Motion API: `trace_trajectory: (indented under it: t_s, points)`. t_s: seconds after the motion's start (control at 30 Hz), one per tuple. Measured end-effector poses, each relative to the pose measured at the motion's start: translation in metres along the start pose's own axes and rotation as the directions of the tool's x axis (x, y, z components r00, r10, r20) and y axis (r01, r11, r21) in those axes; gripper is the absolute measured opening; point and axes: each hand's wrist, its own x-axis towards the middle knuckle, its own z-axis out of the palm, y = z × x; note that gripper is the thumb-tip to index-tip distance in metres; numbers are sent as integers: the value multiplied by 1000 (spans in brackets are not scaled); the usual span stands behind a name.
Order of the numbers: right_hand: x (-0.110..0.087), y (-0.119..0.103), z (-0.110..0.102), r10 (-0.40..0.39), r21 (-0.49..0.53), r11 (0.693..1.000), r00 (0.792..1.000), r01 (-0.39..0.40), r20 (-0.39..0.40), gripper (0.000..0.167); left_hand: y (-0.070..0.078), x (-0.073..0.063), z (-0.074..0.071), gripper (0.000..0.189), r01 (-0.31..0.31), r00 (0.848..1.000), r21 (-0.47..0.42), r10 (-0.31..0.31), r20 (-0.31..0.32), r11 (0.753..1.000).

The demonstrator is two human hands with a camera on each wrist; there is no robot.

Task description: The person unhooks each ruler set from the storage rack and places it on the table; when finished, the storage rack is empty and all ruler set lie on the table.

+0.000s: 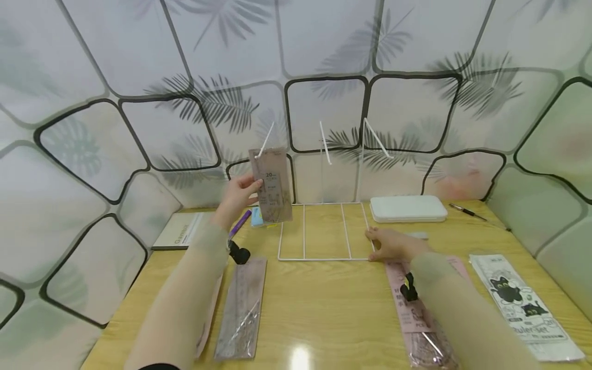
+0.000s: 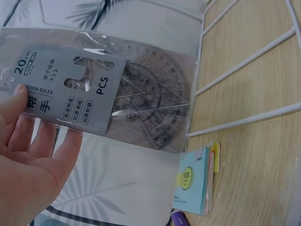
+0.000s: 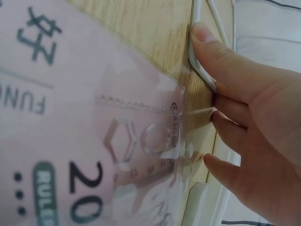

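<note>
My left hand (image 1: 237, 196) pinches a clear-sleeved ruler set (image 1: 276, 187) between thumb and fingers, upright at the left prong (image 1: 265, 140) of a white wire display rack (image 1: 314, 259). The prong overlaps the package's top edge in the head view. Up close in the left wrist view, the ruler set (image 2: 155, 89) shows a grey "20cm" card and a transparent protractor. My right hand (image 1: 390, 244) grips the rack's right front base corner, thumb over the wire (image 3: 193, 52). Beneath the right wrist lies a pink ruler set (image 1: 411, 313).
Another ruler set (image 1: 240, 308) lies front left, beside one partly behind my left forearm. A cat-print ruler set (image 1: 522, 308) is at right. Around the rack are a white case (image 1: 408, 208), a pen (image 1: 467, 210), a notebook (image 1: 178, 229), a purple marker (image 1: 240, 223) and blue sticky notes (image 1: 257, 218).
</note>
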Motion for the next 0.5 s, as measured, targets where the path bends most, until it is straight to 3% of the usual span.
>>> trace_trajectory:
  t_s: [0.17,0.5]
  points:
    - [-5,-1,-9,-1,-10,1000,1000,1,-9,83,13,-21,-5,51,4,1000,19,-4,24,1000]
    - [-2,-1,-4,-10,1,1000,1000,10,15,84,26,-68,-22,38,-44,992,17,41,120,999]
